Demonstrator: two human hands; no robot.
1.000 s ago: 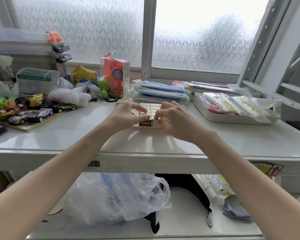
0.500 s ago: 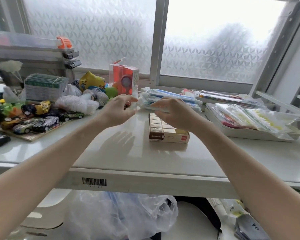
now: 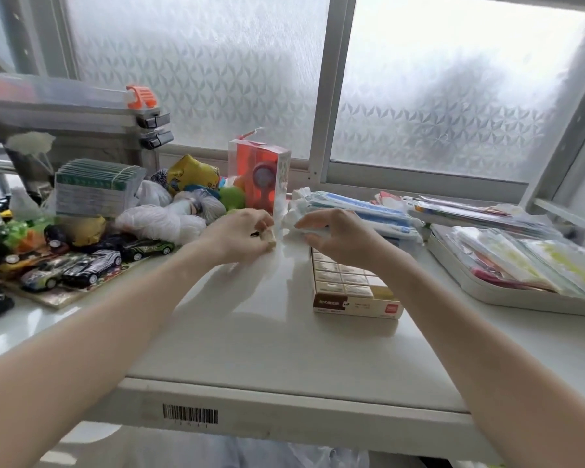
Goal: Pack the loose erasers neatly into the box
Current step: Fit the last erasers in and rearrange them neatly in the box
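Note:
The open eraser box (image 3: 356, 304) lies on the white table, right of centre, with rows of beige wrapped erasers (image 3: 339, 278) in it. My left hand (image 3: 237, 235) is left of the box's far end, beside the orange package, and pinches a small beige loose eraser (image 3: 270, 238) at its fingertips. My right hand (image 3: 339, 234) hovers over the box's far end with curved, spread fingers and nothing visibly in it. The far part of the box is hidden under that hand.
An orange toy package (image 3: 259, 170) stands just behind my left hand. Toy cars (image 3: 92, 261) and bagged items crowd the left side. Plastic-wrapped packs (image 3: 362, 211) lie behind the box, and a white tray (image 3: 507, 292) of packets sits to the right.
Both hands left the box's near end and moved to the far side of the table. My left hand now pinches a loose eraser by the orange package.

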